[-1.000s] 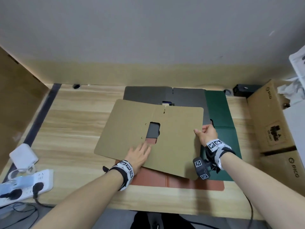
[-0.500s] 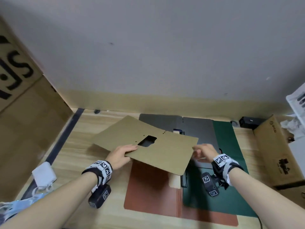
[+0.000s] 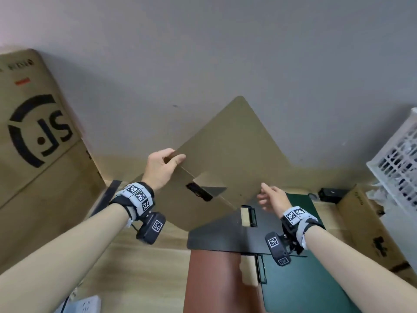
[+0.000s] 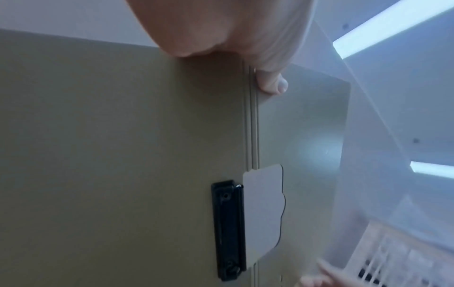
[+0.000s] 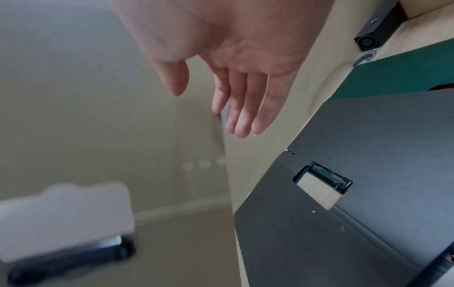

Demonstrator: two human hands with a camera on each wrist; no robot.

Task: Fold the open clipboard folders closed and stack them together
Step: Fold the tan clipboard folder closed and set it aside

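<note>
Above the desk (image 3: 140, 274), left hand (image 3: 161, 169) pinches tan folder (image 3: 228, 154) at its hinge, tilted far-right; right hand (image 3: 272, 196), fingers spread, nearer the free flap. Grey folder (image 3: 225, 233) lies below.

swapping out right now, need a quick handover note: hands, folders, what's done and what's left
Left hand grips the tan folder at its top edge, lifted off the table, half folded.
Right hand is open beside the folder's lower edge, holding nothing.
Grey folder, brown folder and green folder lie overlapping on the table.
Done: nothing closed yet.
Left: shut the tan folder, fold the others, stack all.
</note>
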